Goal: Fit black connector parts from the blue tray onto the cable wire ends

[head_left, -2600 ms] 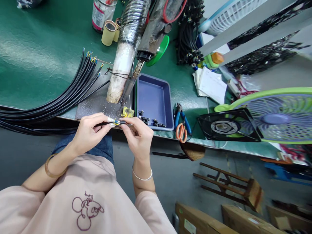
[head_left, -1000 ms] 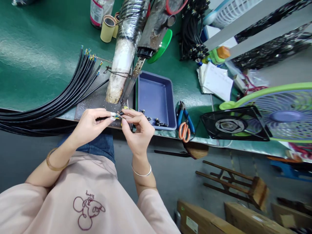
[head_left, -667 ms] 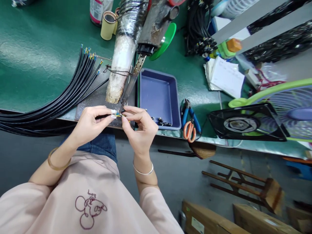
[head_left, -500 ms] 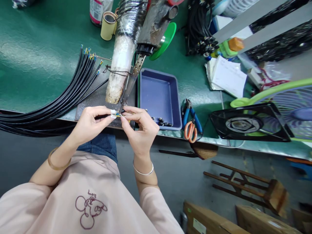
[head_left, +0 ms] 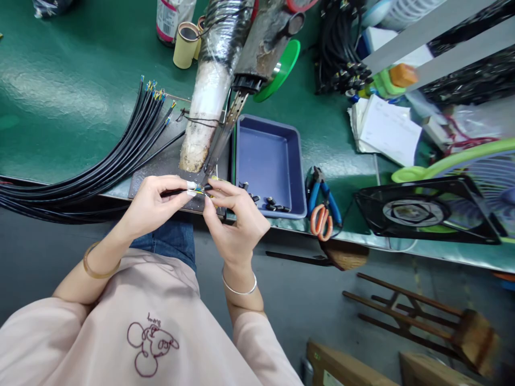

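Note:
My left hand (head_left: 157, 202) pinches the end of a black cable between thumb and fingers, and thin coloured wires (head_left: 199, 190), yellow and blue among them, poke out past its fingertips. Just to the right, my right hand (head_left: 237, 217) is closed in a pinch against those wires; a small dark piece shows at its fingertips, too small to name. From above, a soldering iron (head_left: 231, 120) reaches down, its tip at the wires between both hands. Beside it hangs a white wrapped tube (head_left: 200, 115) with a stained mouth. A grey plate (head_left: 140, 179) lies beneath the hands.
Left lies a bundle of black cables (head_left: 120, 155) with stripped ends. A blue tray (head_left: 271, 161) at right holds several small black connectors (head_left: 276, 206). Farther right are cutters (head_left: 322, 195) with blue handles, papers (head_left: 386, 128) and a black fan (head_left: 418, 209). Glue-coloured cups (head_left: 186, 45) stand behind.
The view has shifted, so the bench things appear slightly farther right. Both hands stay together at the iron's tip, with only slight finger movement in the right.

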The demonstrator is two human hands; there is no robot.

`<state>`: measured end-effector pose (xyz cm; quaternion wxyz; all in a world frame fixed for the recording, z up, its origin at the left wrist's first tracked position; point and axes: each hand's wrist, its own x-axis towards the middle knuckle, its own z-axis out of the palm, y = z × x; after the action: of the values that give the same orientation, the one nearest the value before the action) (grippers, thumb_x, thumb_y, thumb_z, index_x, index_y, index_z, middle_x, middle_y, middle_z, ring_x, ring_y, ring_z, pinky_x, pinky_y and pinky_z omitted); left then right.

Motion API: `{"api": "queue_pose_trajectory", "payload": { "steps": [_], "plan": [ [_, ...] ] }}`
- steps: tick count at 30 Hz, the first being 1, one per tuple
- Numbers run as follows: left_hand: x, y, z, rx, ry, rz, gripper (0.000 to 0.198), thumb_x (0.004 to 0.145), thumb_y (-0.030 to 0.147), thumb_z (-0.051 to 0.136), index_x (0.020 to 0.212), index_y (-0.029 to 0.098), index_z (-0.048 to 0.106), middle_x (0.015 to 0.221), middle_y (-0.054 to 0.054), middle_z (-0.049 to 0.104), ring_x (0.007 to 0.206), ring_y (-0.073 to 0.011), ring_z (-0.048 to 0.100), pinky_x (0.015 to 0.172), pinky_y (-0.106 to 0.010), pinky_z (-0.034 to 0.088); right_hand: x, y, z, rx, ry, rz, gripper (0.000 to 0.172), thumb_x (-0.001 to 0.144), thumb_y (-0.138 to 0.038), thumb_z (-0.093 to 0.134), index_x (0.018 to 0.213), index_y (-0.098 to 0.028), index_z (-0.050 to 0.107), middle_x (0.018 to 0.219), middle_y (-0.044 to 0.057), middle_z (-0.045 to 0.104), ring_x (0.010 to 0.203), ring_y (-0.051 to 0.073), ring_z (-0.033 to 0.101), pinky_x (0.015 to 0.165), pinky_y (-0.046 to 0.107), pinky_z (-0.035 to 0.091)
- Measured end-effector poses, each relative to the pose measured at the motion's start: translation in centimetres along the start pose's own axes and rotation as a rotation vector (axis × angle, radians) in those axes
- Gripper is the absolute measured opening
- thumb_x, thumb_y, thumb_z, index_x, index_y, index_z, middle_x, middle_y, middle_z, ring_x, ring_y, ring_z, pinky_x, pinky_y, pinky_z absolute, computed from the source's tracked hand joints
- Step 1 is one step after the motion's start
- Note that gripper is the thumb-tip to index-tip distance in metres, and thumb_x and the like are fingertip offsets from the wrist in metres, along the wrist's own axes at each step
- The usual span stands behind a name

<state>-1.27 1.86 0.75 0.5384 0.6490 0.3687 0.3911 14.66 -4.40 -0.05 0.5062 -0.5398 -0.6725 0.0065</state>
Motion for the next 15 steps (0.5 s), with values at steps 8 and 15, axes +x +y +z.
{"api": "queue_pose_trajectory", "payload": {
  "steps": [8,15],
  "plan": [
    [-0.4,-0.1,-0.4,0.06,-0.067,-0.051,0.016,0.086,0.024,0.069,0.085,0.013,0.08,0.086,-0.007,0.08,0.078,-0.018,0.073,0.068,-0.023,0.056,0.0,-0.2,-0.5,-0.038,-0.108,-0.069,0.018,0.089,-0.007,0.064,0.084,-0.024,0.059,0.107,0.007,0.078,0.09,0.017,0.078,0.079,0.03,0.068],
    [-0.9,0.5,-0.3,0.108,-0.07,0.02,0.015,0.085,0.018,0.066,0.085,0.012,0.08,0.081,-0.006,0.078,0.071,-0.0133,0.07,0.058,-0.016,0.051,-0.5,0.3,-1.3,0.052,0.091,0.162,0.005,0.097,-0.019,0.06,0.098,-0.024,0.061,0.081,-0.003,0.074,0.06,0.01,0.072,0.048,0.019,0.054]
  ]
}}
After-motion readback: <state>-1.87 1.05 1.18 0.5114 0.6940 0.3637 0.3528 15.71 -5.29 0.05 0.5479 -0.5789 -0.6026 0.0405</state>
